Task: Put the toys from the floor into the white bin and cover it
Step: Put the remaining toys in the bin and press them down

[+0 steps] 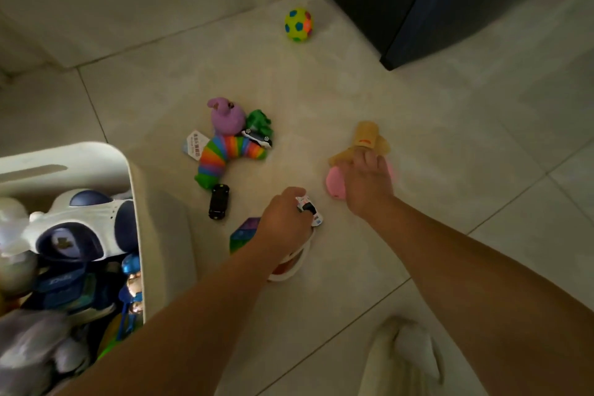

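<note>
The left hand (283, 222) closes around a small white toy car (309, 207) and hides most of a purple-green cube (242, 233) and a red-and-white toy (289, 265) beneath the wrist. The right hand (366, 183) grips a tan plush toy (364, 140) over a half-covered pink toy (334, 185). The white bin (135, 190), cut off at the left edge, already holds toys, while a rainbow slug (228, 154), black car (219, 202) and spotted ball (298, 25) lie on the tile floor (353, 90).

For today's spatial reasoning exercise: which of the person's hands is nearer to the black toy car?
Left. The left hand, holding a small white car, is just right of the black toy car; the right hand is farther right, on the plush toy.
</note>
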The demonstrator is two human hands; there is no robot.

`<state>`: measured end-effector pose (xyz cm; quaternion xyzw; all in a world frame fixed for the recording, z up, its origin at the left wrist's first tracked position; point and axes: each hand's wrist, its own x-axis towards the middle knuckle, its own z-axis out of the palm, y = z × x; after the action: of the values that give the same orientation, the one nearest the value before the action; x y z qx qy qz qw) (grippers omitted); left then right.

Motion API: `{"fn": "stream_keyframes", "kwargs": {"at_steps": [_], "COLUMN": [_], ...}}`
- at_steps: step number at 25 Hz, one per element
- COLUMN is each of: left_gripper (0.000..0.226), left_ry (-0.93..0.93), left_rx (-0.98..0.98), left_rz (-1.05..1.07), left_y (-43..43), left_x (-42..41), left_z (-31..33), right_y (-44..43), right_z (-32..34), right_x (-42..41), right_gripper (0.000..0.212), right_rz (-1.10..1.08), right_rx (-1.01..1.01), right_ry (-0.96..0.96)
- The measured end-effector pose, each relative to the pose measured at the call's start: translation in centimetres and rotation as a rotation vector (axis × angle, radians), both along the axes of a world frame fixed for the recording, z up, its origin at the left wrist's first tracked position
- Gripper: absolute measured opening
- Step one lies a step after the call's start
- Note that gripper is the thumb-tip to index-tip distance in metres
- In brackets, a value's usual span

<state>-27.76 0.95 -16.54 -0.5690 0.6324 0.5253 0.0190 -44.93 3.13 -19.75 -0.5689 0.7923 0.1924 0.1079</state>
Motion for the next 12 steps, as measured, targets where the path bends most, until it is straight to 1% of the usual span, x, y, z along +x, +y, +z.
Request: {"fn": "stream_keyframes", "kwargs": {"at_steps": [1, 2, 4, 5, 6, 7, 8, 9, 10, 11, 12], "left_gripper": [0.042, 0.044, 0.058, 0.067, 0.075, 0.077, 0.072, 0.062, 0.052, 0.045, 0.041], "left_ry": [0.012, 0.039, 0.143, 0.200, 0.247, 0.276, 0.279, 0.254, 0.216, 0.184, 0.162], "left_rx": [0.029, 0.078, 0.201, 0.245, 0.266, 0.255, 0.220, 0.185, 0.163, 0.152, 0.151], "left_rz": [0.034, 0.077, 0.181, 0.220, 0.246, 0.263, 0.278, 0.302, 0.341, 0.383, 0.419], "left_y": [-0.2, -0.3, -0.5, -0.7, -0.9, -1.2, -1.5, -1.6, -1.8, -1.8, -1.7], "left_x": [0.1, 0.0, -0.1, -0.2, -0.2, -0.3, -0.2, 0.0, 0.3, 0.6, 0.9], "left_z": [0.1, 0.4, 1.3, 1.8, 2.1, 2.2, 2.3, 2.2, 2.2, 2.1, 2.0], "right_y": [-0.3, -0.6, -0.8, -0.9, -1.0, -1.0, -1.1, -1.3, -1.6, -2.1, -2.6], "right_z": [0.3, 0.7, 1.9, 2.5, 2.9, 3.4, 3.4, 3.6, 3.4, 2.8, 2.0], "right_x": [-0.2, -0.3, 0.2, 0.8, 1.3, 2.0, 2.7, 3.4, 3.6, 3.2, 2.3], "right_gripper": [0.054, 0.043, 0.024, 0.022, 0.024, 0.027, 0.027, 0.026, 0.033, 0.042, 0.044], "right_rz": [-0.005, -0.068, -0.297, -0.423, -0.567, -0.686, -0.744, -0.753, -0.725, -0.649, -0.544], "right_rx": [-0.014, -0.057, -0.181, -0.218, -0.221, -0.193, -0.172, -0.198, -0.287, -0.410, -0.500], "right_ry": [-0.020, -0.144, -0.574, -0.797, -1.019, -1.220, -1.336, -1.357, -1.229, -0.974, -0.641]}}
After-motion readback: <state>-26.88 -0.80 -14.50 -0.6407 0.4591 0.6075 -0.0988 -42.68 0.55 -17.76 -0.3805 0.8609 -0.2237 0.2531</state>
